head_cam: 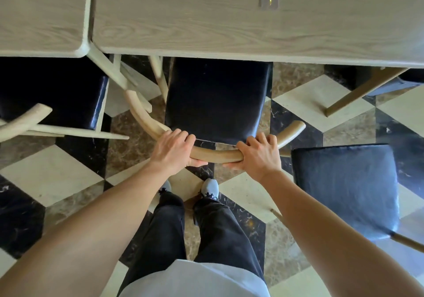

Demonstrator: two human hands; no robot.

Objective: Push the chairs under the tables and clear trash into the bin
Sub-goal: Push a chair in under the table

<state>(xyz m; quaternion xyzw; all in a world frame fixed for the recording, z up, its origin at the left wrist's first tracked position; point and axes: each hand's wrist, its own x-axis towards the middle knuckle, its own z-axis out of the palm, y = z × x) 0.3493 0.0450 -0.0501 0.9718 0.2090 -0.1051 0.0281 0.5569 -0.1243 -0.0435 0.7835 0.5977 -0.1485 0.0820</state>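
Left grip [174,150]: fingers curled over the top of the back rail [218,155], thumb underneath, wrapped firmly round the wood; forearm extended forward and down, wrist straight.
Right grip [259,157]: same wrap on the same rail, knuckles up, thumb tip visible below; the arm reaches in from the lower right.
Spacing: the two grips sit apart on the curved rail, a bare stretch of wood between them.
Centre chair [215,99]: dark seat, front edge hidden beneath the near edge of the main bench [229,21], most of the seat exposed.
Left chair [52,90]: seat partly under the left bench [41,14].
Right chair [344,189]: stands apart from the main bench, just beside the right forearm.
Floor [298,99]: checkered marble.
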